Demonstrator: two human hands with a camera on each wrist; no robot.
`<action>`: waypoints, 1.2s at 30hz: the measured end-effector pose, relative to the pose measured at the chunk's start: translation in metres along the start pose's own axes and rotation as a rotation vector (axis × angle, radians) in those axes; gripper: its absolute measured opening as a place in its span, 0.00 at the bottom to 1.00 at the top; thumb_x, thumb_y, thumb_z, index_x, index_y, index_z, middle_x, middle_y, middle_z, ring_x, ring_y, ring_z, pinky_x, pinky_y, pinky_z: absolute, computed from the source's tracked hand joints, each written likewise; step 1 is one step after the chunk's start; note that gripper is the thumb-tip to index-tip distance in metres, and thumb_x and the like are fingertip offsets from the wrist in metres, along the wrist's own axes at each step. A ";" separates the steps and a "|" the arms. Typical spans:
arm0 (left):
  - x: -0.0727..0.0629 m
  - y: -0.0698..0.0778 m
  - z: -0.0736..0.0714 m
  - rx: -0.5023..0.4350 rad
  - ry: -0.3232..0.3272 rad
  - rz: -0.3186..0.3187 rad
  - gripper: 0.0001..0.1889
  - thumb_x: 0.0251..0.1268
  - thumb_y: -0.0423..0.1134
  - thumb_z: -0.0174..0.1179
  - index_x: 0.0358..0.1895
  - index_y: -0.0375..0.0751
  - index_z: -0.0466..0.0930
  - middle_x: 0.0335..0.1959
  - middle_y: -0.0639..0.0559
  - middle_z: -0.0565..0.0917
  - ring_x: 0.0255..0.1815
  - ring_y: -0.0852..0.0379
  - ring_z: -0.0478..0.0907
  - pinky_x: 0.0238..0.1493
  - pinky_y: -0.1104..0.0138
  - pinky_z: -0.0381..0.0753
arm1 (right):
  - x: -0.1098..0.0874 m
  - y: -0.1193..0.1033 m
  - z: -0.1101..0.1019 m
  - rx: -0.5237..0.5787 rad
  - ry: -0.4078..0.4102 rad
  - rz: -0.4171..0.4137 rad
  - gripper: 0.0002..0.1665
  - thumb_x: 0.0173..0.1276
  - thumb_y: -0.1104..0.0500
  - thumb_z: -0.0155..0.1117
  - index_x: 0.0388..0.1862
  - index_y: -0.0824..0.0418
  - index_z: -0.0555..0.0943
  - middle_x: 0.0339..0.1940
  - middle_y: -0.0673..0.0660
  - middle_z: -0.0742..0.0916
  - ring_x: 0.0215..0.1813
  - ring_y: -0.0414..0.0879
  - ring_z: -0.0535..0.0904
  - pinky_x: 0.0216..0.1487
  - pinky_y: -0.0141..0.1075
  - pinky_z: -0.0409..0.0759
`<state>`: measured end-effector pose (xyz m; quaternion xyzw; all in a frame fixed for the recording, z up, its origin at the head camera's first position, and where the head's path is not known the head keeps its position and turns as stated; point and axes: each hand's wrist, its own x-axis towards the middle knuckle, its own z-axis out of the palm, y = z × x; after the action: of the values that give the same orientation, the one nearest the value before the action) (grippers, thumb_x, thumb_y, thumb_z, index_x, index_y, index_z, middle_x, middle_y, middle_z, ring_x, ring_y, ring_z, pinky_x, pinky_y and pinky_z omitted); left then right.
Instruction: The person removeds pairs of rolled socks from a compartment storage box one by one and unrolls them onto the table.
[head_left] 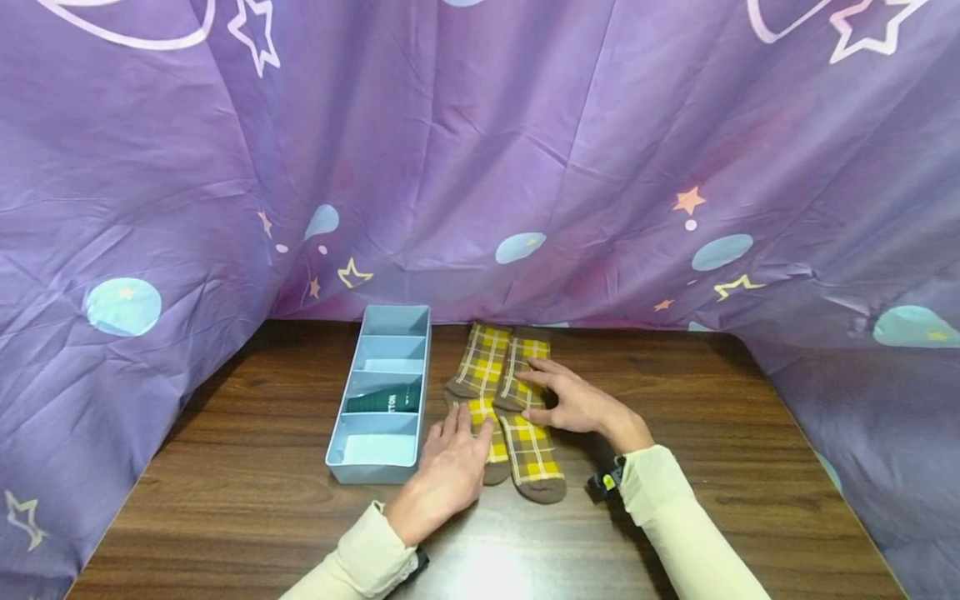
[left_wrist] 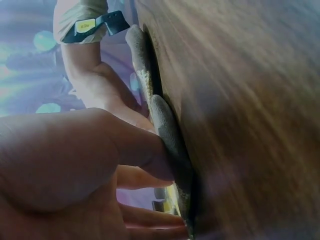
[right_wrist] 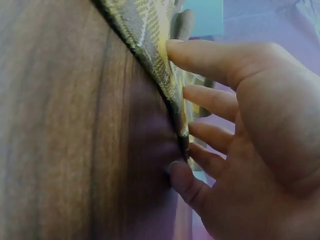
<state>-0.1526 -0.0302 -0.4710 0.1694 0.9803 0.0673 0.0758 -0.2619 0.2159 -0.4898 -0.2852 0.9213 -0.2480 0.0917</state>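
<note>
Two brown-and-yellow plaid socks lie side by side on the table: a left sock point(head_left: 487, 354) and a right sock point(head_left: 536, 458), each with its brown toe toward me. My left hand point(head_left: 450, 462) rests at the left sock's foot, its fingers covering part of the edge. In the left wrist view the thumb lies against a sock's brown toe point(left_wrist: 172, 132). From the right side, my right hand point(head_left: 581, 404) reaches over the right sock with fingers spread. In the right wrist view its fingertips touch or nearly touch the plaid fabric point(right_wrist: 150, 42), and nothing is gripped.
Left of the socks stands a light blue divided box point(head_left: 378, 473) with several compartments. A folded dark green item point(head_left: 386, 398) with white lettering sits in one of them. Behind the wooden table point(head_left: 225, 500) hangs a purple patterned cloth point(head_left: 525, 167), which also borders both sides.
</note>
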 end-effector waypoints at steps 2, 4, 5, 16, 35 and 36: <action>0.000 0.001 0.000 0.012 0.010 0.003 0.39 0.63 0.36 0.73 0.79 0.47 0.71 0.81 0.27 0.67 0.83 0.34 0.66 0.80 0.46 0.70 | 0.000 0.001 0.000 0.001 0.003 -0.009 0.42 0.73 0.47 0.74 0.81 0.57 0.74 0.86 0.71 0.66 0.88 0.71 0.58 0.84 0.67 0.57; -0.001 0.001 -0.001 0.025 0.025 0.006 0.39 0.61 0.36 0.75 0.77 0.47 0.72 0.80 0.27 0.69 0.82 0.34 0.68 0.79 0.46 0.71 | 0.000 0.003 0.000 0.000 0.010 -0.012 0.42 0.72 0.46 0.74 0.81 0.58 0.74 0.86 0.71 0.67 0.87 0.70 0.59 0.84 0.67 0.58; -0.001 0.001 -0.001 0.028 0.028 0.005 0.39 0.60 0.36 0.75 0.77 0.47 0.72 0.80 0.27 0.69 0.82 0.34 0.68 0.79 0.46 0.71 | 0.000 0.003 0.001 -0.001 0.014 -0.011 0.42 0.72 0.46 0.74 0.81 0.58 0.74 0.86 0.71 0.67 0.88 0.70 0.59 0.84 0.66 0.58; -0.005 0.001 -0.002 0.009 0.032 -0.002 0.38 0.61 0.37 0.75 0.76 0.46 0.73 0.80 0.27 0.69 0.81 0.34 0.69 0.79 0.44 0.70 | 0.001 0.001 0.002 0.004 0.023 -0.003 0.43 0.73 0.44 0.73 0.81 0.58 0.73 0.87 0.70 0.66 0.88 0.69 0.57 0.85 0.66 0.57; -0.005 -0.003 -0.008 -0.061 0.168 0.120 0.25 0.75 0.48 0.66 0.68 0.41 0.81 0.74 0.37 0.80 0.75 0.38 0.78 0.72 0.46 0.79 | 0.004 -0.001 0.008 0.035 0.119 -0.039 0.38 0.70 0.48 0.77 0.75 0.59 0.79 0.84 0.69 0.72 0.85 0.69 0.65 0.83 0.67 0.61; -0.005 -0.004 -0.009 -0.071 0.211 0.144 0.23 0.76 0.49 0.65 0.66 0.41 0.82 0.71 0.38 0.82 0.71 0.39 0.81 0.69 0.47 0.81 | 0.006 -0.002 0.009 0.035 0.146 -0.049 0.37 0.70 0.49 0.77 0.74 0.60 0.80 0.82 0.69 0.73 0.84 0.69 0.67 0.82 0.67 0.63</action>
<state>-0.1509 -0.0363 -0.4621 0.2285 0.9652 0.1245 -0.0267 -0.2627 0.2077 -0.4972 -0.2871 0.9138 -0.2862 0.0231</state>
